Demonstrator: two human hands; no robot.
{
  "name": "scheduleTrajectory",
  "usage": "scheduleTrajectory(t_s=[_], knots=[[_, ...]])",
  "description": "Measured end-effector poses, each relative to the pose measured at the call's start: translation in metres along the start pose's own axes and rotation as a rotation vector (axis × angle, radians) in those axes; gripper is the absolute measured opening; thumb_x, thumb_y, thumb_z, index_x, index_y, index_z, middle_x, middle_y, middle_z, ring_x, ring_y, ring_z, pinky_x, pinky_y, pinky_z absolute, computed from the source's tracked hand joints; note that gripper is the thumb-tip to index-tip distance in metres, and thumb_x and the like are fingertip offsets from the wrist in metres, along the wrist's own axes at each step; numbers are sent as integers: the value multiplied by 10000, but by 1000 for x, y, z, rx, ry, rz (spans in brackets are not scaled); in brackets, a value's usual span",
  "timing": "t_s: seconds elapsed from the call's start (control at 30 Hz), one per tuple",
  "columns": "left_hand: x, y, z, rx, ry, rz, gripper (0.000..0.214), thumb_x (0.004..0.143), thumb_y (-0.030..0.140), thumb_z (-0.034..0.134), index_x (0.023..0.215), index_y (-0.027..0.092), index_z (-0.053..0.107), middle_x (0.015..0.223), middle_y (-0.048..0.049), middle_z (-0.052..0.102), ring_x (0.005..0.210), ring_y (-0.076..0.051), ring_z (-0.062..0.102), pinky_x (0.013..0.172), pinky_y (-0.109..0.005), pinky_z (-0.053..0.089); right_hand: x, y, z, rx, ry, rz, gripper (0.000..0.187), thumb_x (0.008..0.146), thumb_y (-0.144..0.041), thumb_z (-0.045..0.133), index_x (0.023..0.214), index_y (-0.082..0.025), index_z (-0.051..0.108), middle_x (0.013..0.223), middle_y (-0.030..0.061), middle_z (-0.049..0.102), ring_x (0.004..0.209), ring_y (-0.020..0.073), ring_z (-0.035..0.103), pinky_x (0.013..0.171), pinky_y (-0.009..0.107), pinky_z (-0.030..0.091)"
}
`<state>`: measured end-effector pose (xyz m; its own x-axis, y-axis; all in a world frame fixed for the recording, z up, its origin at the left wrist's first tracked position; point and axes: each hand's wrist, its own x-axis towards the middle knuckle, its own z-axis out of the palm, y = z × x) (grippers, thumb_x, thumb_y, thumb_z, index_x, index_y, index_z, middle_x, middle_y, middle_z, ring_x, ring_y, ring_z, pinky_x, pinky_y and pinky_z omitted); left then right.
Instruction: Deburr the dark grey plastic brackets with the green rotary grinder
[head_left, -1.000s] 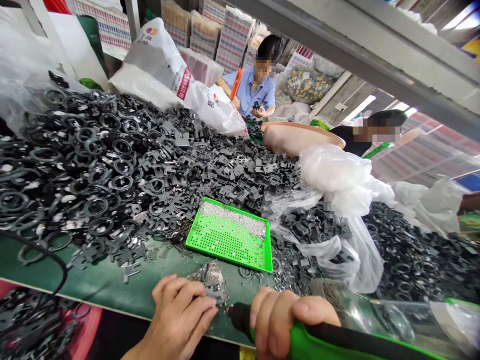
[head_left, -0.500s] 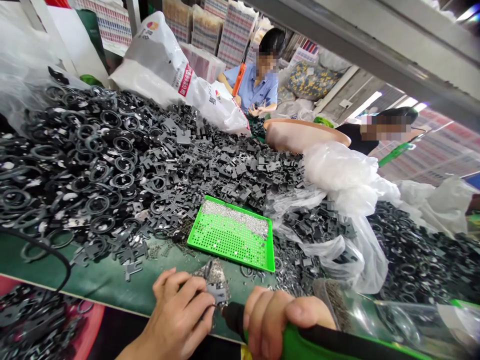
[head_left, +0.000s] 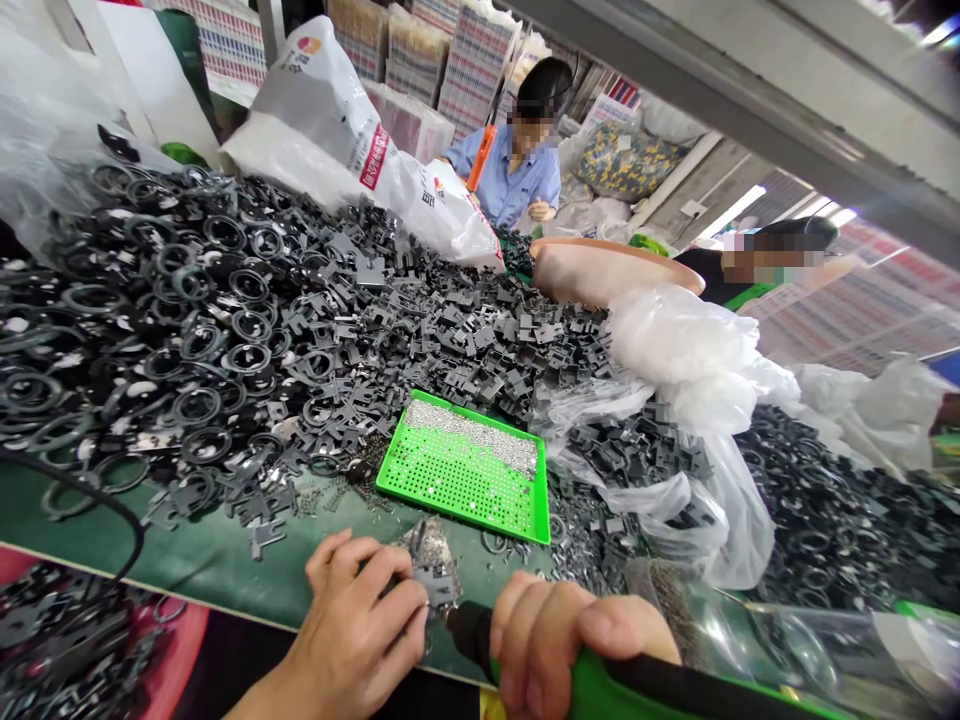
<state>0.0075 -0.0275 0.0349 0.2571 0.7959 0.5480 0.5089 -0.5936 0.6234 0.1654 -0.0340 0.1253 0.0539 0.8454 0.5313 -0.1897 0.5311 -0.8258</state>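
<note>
Blue-shirted co-worker beyond heaped dark stamped brackets

Tray on worktop; rings at left, brackets beyond tray, plastic bag at right.

Matt dark-grey stampings (metal, by the look); smooth green plastic tray; glossy clear polythene sheeting.
</note>
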Motion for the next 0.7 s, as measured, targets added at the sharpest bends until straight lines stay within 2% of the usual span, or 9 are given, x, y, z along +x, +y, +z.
scheduleTrajectory(t_s=[0.13, 0.4, 0.47, 0.57, 0.67, 0.7], knots=[[2, 0, -2, -26, -9, -10, 202, 897, 335, 556, 739, 280, 668, 803, 19, 657, 862, -206, 477, 984, -408, 202, 0, 1, -2, -42, -57, -19, 273, 982, -394, 377, 1157, -347, 581, 505, -43, 665, 323, 164, 600, 417, 269, 503], [2, -2, -3, 54, -23, 32, 183, 864, 210, 540, 763, 296, 666, 837, 11, 648, 871, -218, 469, 977, -438, 201, 1, 2, -4, -63, -130, -44, 299, 992, -365, 333, 1197, -334, 548, 507, -45, 634, 368, 161, 614, 447, 272, 513], [0, -4, -3, 54, -23, 18, 164, 857, 211, 548, 784, 301, 665, 839, 8, 643, 866, -223, 474, 973, -449, 207, 1, 1, 2, -48, -70, -18, 279, 981, -357, 366, 1165, -333, 575, 512, -43, 637, 363, 162, 601, 436, 274, 497], [-6, -9, -4, 61, -87, -17, 93, 831, 251, 608, 906, 285, 651, 881, -8, 632, 883, -238, 482, 950, -455, 236, 3, -1, 14, -31, 112, 11, 236, 959, -395, 437, 1059, -316, 636, 484, -50, 617, 337, 148, 550, 416, 262, 457], [-16, -18, -1, 101, -185, -37, 327, 775, 425, 713, 1028, 247, 608, 971, -31, 618, 922, -253, 492, 879, -406, 281, 3, 0, 21, -11, 200, -11, 224, 946, -406, 465, 1011, -311, 657, 444, -63, 583, 317, 129, 508, 412, 246, 435], [-19, -21, 0, 117, -199, -45, 404, 757, 490, 721, 1049, 241, 597, 996, -36, 615, 930, -254, 497, 858, -392, 289, 3, 1, 22, -14, 223, 32, 217, 933, -429, 477, 987, -328, 661, 436, -67, 574, 321, 129, 508, 424, 249, 437]])
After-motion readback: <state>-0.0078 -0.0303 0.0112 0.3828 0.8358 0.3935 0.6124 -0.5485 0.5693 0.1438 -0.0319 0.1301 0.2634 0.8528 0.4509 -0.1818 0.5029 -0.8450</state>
